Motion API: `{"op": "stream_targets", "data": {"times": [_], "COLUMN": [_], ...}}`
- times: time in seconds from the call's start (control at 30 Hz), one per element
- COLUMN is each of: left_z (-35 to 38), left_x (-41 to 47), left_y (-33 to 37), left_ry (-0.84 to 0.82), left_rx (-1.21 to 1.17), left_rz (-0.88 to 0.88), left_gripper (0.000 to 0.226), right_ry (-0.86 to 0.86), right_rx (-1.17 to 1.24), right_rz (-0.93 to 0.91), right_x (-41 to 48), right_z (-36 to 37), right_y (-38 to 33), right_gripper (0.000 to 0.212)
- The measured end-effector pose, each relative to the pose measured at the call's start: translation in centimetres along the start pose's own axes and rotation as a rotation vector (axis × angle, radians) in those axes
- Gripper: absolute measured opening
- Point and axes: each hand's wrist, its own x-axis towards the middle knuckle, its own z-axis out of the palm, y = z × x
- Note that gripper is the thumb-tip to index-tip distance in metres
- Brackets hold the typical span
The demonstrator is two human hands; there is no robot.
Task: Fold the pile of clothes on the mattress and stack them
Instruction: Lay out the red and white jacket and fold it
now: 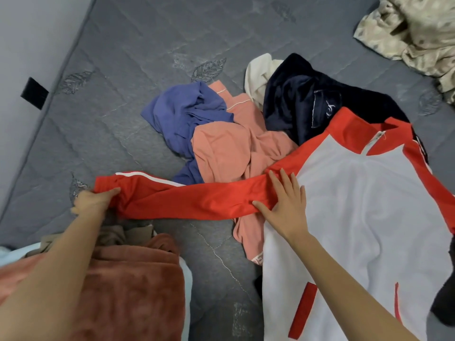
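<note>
A white jacket with red sleeves and collar [364, 205] lies spread on the grey mattress [128, 70] at the right. Its red sleeve [187, 198] stretches out to the left. My left hand [92, 200] grips the cuff end of that sleeve. My right hand [285, 203] presses flat with straight fingers where the sleeve meets the white body. Behind the jacket lies a loose pile: a blue garment [182, 114], a pink garment [229, 151], a dark navy fleece [302, 104] and a cream piece [258, 72].
A rust-brown fleece [130, 289] sits on a stack at the lower left, with a tan cloth [115, 236] behind it. A beige patterned fabric [418, 30] lies at the top right. The mattress edge runs along the left beside a pale wall [29, 40].
</note>
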Motion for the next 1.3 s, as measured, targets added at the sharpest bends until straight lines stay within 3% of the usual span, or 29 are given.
{"op": "stream_targets", "data": {"times": [0.1,0.17,0.33,0.47,0.67,0.77,0.83,0.93,1.03,1.13,1.2,1.3], "left_z": [-0.7,-1.7,-2.9,-2.2,3.3,7.9,11.0,15.3,18.0,19.7,20.6,21.4], "left_x": [-1.5,-4.1,-12.1,-19.0,-30.5,-36.7,-40.8,-46.2,-50.5,-52.8,-53.3,-51.2], "left_y": [1.4,3.1,6.2,9.5,15.0,16.6,17.4,18.2,18.9,19.2,19.0,18.2], "left_ry": [-0.044,-0.07,-0.293,-0.519,-0.697,-0.697,-0.708,-0.827,-1.057,-1.242,-1.188,-0.734], "left_rx": [-0.379,-0.559,-0.795,-0.94,-0.824,-0.676,-0.606,-0.564,-0.562,-0.45,-0.414,-0.361], "left_rz": [0.058,0.131,0.325,0.39,0.492,0.74,0.858,0.81,0.586,0.651,0.696,0.819], "left_gripper": [0.018,0.026,0.017,0.016,0.007,0.011,0.017,0.01,0.03,0.039,0.041,0.036], "right_ry": [0.021,0.024,0.044,0.058,-0.004,-0.091,-0.141,-0.164,-0.143,-0.148,-0.156,-0.107], "right_rx": [0.017,0.023,0.122,0.475,1.141,1.28,1.359,1.454,1.395,1.318,1.299,1.262], "right_rz": [0.011,0.023,0.086,0.174,0.422,0.431,0.451,0.477,0.49,0.562,0.58,0.63], "right_x": [-0.4,-0.7,-1.3,-1.9,-1.9,-1.5,-1.3,-1.3,-1.4,-1.3,-1.2,-0.8], "right_z": [-0.5,-1.0,-2.7,-5.4,-12.0,-14.4,-16.1,-18.6,-20.2,-21.6,-21.8,-21.5], "right_y": [0.3,0.4,0.9,0.5,0.1,1.9,4.1,9.0,14.6,19.1,21.2,23.1], "right_gripper": [0.092,0.092,0.093,0.083,0.054,0.029,0.03,0.04,0.037,0.033,0.02,0.01]}}
